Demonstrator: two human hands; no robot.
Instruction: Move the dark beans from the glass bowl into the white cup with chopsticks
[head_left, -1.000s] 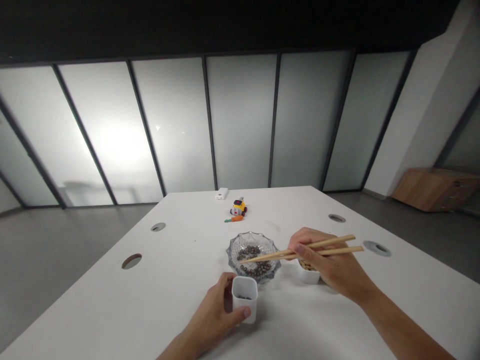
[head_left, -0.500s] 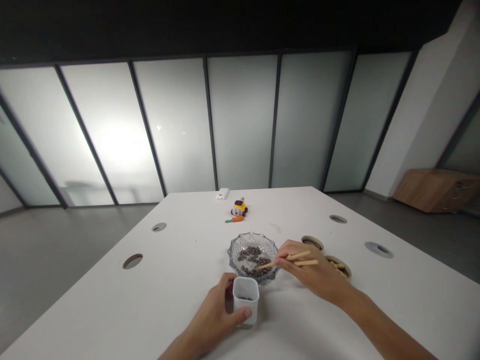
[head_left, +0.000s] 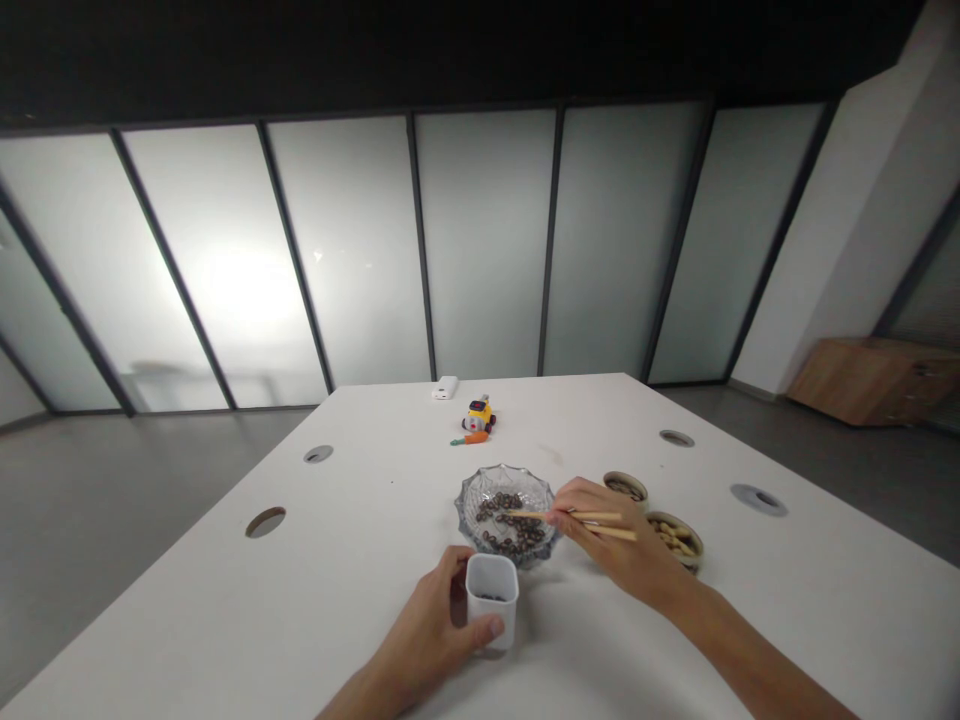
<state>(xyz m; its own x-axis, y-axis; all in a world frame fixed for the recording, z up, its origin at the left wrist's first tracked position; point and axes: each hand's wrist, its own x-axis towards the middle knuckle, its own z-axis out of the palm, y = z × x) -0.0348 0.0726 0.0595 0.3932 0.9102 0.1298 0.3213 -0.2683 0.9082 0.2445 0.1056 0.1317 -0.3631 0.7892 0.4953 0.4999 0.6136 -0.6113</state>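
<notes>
A clear glass bowl (head_left: 469,497) of small dark beans stands on the white table (head_left: 360,560). My right hand (head_left: 611,540) is closed on a pair of wooden chopsticks (head_left: 592,518), whose tips reach into the bowl over the beans. My left hand (head_left: 431,630) wraps round a small white cup (head_left: 491,598) just in front of the bowl; a few dark bits lie in it. Behind my right hand stand two small round dishes, one with dark bits (head_left: 625,486) and one with peanuts (head_left: 677,538).
Farther back on the table lie a yellow toy car (head_left: 478,414), a small orange carrot toy (head_left: 469,438) and a white power bank (head_left: 445,387). Round cable holes (head_left: 263,521) dot the tabletop. Frosted glass panels close the far side; a wooden cabinet (head_left: 870,378) stands at right.
My right hand has drawn nearer and lower, and the chopstick tips have dipped into the bowl. The two small dishes have come into sight behind it. My left hand and the cup stay put.
</notes>
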